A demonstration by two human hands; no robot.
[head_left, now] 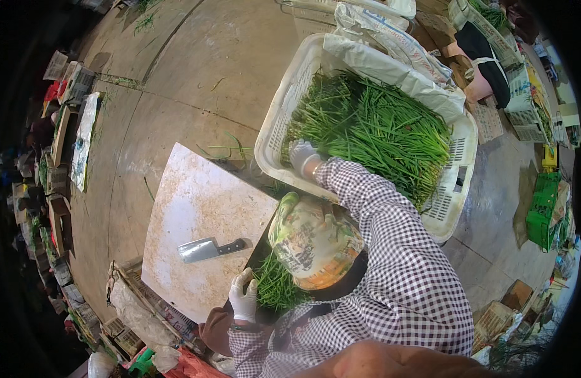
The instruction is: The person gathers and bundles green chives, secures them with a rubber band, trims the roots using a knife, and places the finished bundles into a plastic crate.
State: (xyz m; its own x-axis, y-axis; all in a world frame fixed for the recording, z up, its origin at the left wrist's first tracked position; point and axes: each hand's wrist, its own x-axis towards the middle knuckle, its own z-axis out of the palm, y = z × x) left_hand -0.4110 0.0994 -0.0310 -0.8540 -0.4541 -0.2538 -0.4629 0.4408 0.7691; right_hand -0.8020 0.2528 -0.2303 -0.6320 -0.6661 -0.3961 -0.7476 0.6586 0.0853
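Observation:
My left hand, in a white glove, is at the lower right of the white board, fingers curled beside loose green stems; what it grips is unclear. A cleaver with a black handle lies flat on the board. My right hand, also gloved, reaches into a white plastic crate full of long green stalks, its fingers closed on stalks at the left side. A rounded thing with a printed, patterned covering sits between my checked sleeves, partly hiding the stems.
White sacks and more crates stand behind and right of the full crate. A green crate is at the right. Boxes and crates line the left side. A plastic-covered frame adjoins the board's lower left.

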